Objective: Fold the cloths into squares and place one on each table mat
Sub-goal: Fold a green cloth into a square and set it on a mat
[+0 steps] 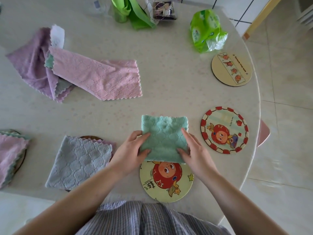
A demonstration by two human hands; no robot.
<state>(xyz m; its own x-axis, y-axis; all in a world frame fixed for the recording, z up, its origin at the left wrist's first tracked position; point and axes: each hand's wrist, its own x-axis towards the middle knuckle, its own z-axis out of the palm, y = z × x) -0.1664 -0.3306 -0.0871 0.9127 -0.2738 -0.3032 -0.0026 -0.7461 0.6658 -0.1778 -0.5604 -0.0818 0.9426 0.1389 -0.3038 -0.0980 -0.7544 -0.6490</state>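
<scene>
A teal cloth (163, 133), folded into a square, lies at the table's front with its near edge over the top of a round yellow mat (166, 184). My left hand (130, 151) grips its left edge and my right hand (194, 150) grips its right edge. A folded grey cloth (79, 160) covers a dark mat (89, 137) to the left. At the far left a folded pink cloth (10, 153) sits on another mat (22, 160). Two bare round mats lie to the right: a red-rimmed mat (224, 130) and a cream mat (231, 69).
An unfolded pink cloth (100, 76) and a crumpled purple cloth (32, 63) lie at the back left. A green plastic pack (205, 31), green fabric (133, 12) and a small box (164, 10) stand at the back. The table's curved edge (255, 133) runs down the right.
</scene>
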